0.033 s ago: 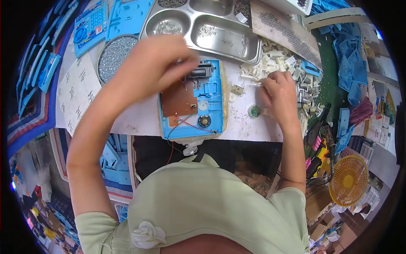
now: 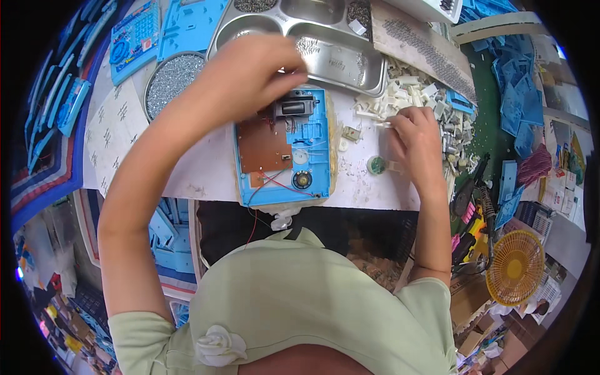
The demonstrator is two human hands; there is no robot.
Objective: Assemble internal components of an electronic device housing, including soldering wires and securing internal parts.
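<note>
My left hand (image 2: 262, 74) reaches over the top edge of an open blue plastic housing (image 2: 322, 156), near the front rim of a steel compartment tray (image 2: 375, 76). Its fingers are curled together, and anything between them is hidden. Inside the housing lie a brown circuit board (image 2: 262, 147), a small round speaker (image 2: 302, 180), thin wires and a dark grey part (image 2: 297, 106) at the top. To the right, my right hand (image 2: 417, 132) pinches a small white plastic piece (image 2: 384, 124), just in front of a heap of white plastic parts (image 2: 406, 90).
A round dish of small metal pieces (image 2: 172, 81) stands left of the tray. Beside the housing are a small metal-and-plastic part (image 2: 351, 133) and a little green-topped round container (image 2: 376, 164). A board with rows of small parts (image 2: 425, 47) lies at the back right.
My left hand has moved up and slightly right, toward the steel tray. My right hand has barely shifted and keeps its pinch on the white piece.
</note>
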